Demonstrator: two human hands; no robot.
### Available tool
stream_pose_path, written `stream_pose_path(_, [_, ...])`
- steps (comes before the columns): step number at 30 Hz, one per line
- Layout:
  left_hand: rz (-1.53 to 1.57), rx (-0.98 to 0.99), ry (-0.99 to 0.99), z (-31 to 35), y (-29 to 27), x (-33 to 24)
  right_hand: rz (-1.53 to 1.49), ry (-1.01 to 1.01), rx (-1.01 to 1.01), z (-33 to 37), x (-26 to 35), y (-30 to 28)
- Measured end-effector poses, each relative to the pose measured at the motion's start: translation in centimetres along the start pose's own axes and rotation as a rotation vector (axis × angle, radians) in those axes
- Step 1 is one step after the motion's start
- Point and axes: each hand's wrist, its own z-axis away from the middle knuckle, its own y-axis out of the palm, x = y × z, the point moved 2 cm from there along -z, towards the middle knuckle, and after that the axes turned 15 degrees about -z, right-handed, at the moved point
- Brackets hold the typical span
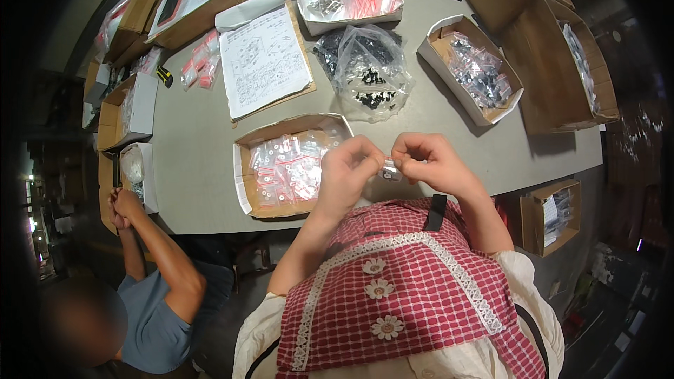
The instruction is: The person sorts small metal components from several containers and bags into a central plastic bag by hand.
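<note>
Between my two hands, just over the table's near edge, is a small clear zip bag with a red strip and a small part inside. My left hand pinches its left top corner. The right top corner is between the thumb and fingers of my right hand. Beside my left hand stands an open carton tray full of small red-striped bags with white ring-like pieces. Beyond my hands lies an open clear plastic bag holding small black parts.
A carton of bagged dark parts stands to the right, before tall cardboard boxes. Farther back are a drawing sheet, a box of red-edged bags and a yellow cutter. At left, a co-worker's hands are near small boxes.
</note>
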Motion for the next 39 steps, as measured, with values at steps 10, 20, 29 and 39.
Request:
stream_pose_path(10, [0.347,0.118,-0.173,-0.1,-0.1,-0.1,-0.266,0.027,-0.017,0.0,-0.2,-1.1])
stream_pose_path(20, [-0.972,-0.618,0.151,-1.4,-5.3,3.3,-0.625,-0.433,-0.578,-0.1,-0.3,-6.8])
stream_pose_path(29, [-1.110,-0.400,-0.070,-2.2,-6.1,5.2,-0.386,-0.195,-0.226,-1.7,-3.7,-2.6])
stream_pose_path(39, [-0.026,-0.250,-0.031,0.5,-6.7,2.8,-0.066,-0.096,-0.027,-3.9,-2.7,1.3])
